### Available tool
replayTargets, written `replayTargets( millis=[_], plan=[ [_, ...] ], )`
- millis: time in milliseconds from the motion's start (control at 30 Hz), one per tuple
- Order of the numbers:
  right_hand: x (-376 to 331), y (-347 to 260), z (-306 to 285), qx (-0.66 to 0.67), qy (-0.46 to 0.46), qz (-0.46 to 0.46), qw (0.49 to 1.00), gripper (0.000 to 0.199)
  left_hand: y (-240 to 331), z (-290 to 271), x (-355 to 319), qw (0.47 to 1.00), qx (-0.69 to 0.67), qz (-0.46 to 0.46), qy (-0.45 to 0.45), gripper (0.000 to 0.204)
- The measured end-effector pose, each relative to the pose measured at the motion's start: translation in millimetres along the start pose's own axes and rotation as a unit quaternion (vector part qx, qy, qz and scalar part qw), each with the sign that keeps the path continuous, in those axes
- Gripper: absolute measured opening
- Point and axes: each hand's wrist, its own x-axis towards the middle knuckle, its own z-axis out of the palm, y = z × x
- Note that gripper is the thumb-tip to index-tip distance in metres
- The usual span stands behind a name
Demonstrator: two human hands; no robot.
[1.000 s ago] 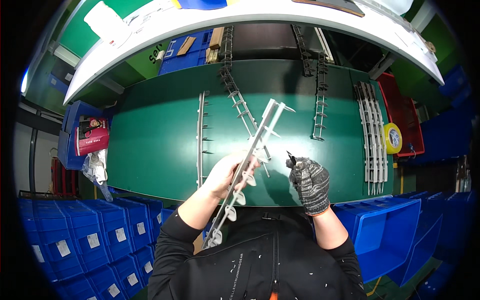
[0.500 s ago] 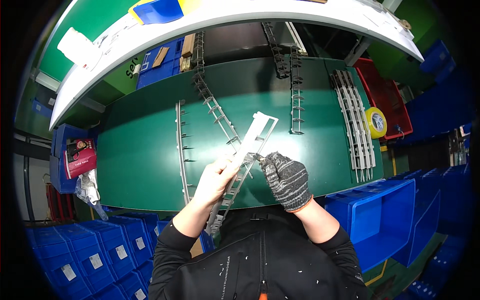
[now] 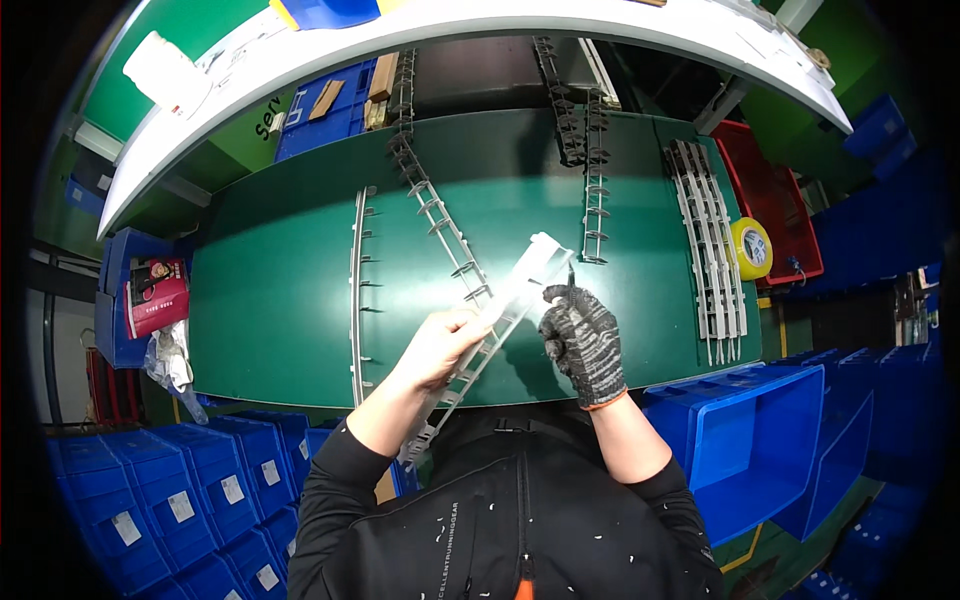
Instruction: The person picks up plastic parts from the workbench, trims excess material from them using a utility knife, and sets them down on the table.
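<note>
Nearest, off the bench's [image 3: 280, 330] near left corner: stacked blue crates [image 3: 180, 480], pale labels attached. Off its near right corner: 1 open blue crate [image 3: 735, 440].

Over the bench's near middle: 1 left hand [image 3: 440, 350], bare, fingers clamped on the pale slotted strip [image 3: 520, 285], thumb on its flat face. The strip is held slantwise there, far end leaning right. Also over the near middle: 1 right hand [image 3: 583, 350], in a grey-and-black knitted glove, fingers closed on 1 dark slim tool [image 3: 570, 275], tip by the strip's far end; contact cannot be told.

Handling note, by judgement: keep the left grip firm, the bare fingers well back from the tip, and tool movements short, light and directed away from the left hand.

On the bench's left part: 1 narrow strip [image 3: 356, 290]. Across its middle: 1 finned rail [image 3: 432, 210], slanting past the far edge. Right of middle: 1 similar rail [image 3: 595, 200]. Right end: about 4 strips [image 3: 704, 240], side by side. At its right edge: 1 yellow roll [image 3: 752, 248]; beyond that, 1 red tray [image 3: 780, 200].

Past the bench's far edge: 1 white shelf [image 3: 560, 12].
</note>
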Motion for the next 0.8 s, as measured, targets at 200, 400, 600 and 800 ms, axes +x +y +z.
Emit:
replayTargets(
  millis=[200,400,600,800],
  plan=[
    [18.5,-12.6,-11.0,0.083,-0.011,-0.09,0.992,0.01,-4.7,-4.1,5.2,0.991,-0.077,-0.002,-0.111,0.022],
    [11.1,6.2,3.9,-0.081,0.002,-0.044,0.996,0.013,-1.3,-5.1,10.5,0.977,-0.183,0.017,-0.103,0.02],
    [16.8,1.0,20.5,-0.123,0.034,-0.1,0.987,0.012,16.2,7.9,16.6,0.978,-0.173,0.042,-0.111,0.024],
    [33.4,-39.2,-13.1,0.057,0.136,-0.17,0.974,0.008,-60.3,-39.2,2.6,0.982,-0.015,0.027,-0.187,0.04]
  ],
)
